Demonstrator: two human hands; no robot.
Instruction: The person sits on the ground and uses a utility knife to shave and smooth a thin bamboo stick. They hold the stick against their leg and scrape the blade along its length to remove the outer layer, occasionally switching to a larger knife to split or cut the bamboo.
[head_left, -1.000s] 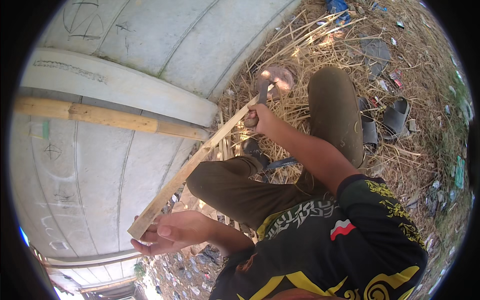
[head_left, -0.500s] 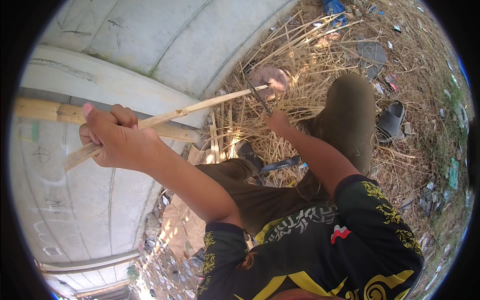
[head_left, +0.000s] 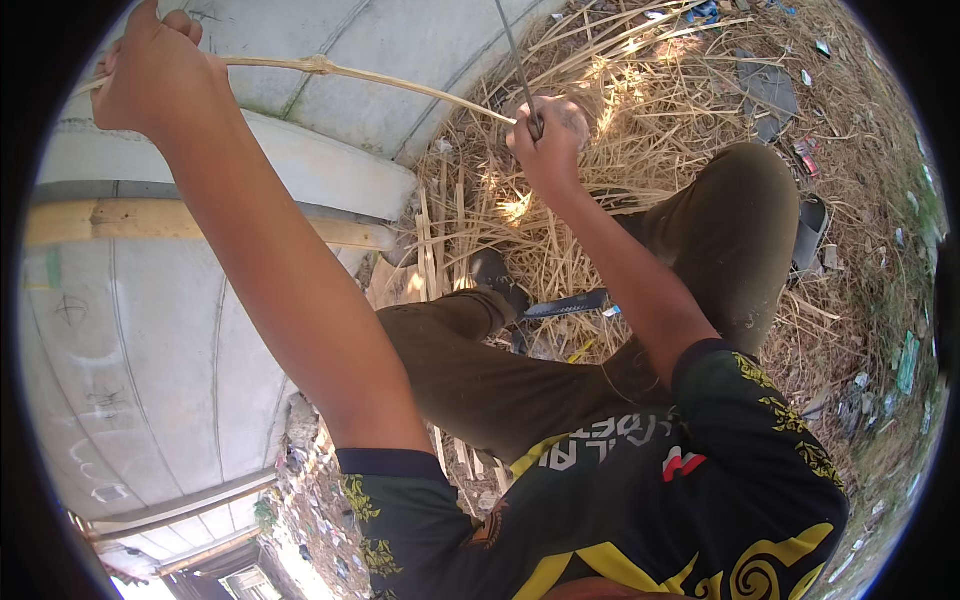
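My left hand (head_left: 160,75) is raised at the upper left, its fingers closed around a long, thin bamboo strip (head_left: 375,76). The strip bows slightly, with a knot partway along, and its far end reaches my right hand (head_left: 547,145). That hand is closed on a long knife (head_left: 515,52), whose thin dark blade points up and away from me. Thumb and fingers of the right hand meet the strip's end; whether they pinch it I cannot tell. Just behind the right hand is a round chopping block (head_left: 573,118), partly hidden by it.
A bamboo pole (head_left: 150,222) lies along the grey panel wall (head_left: 160,350) on the left. Cut bamboo strips (head_left: 590,45) and shavings litter the ground. A dark blade-like tool (head_left: 567,304) lies between my legs. A sandal (head_left: 810,232) sits beyond my right knee.
My left hand has moved up and away with the bamboo strip, which now bows. My right hand has shifted forward to the strip's end, and the knife has swung to point further from me.
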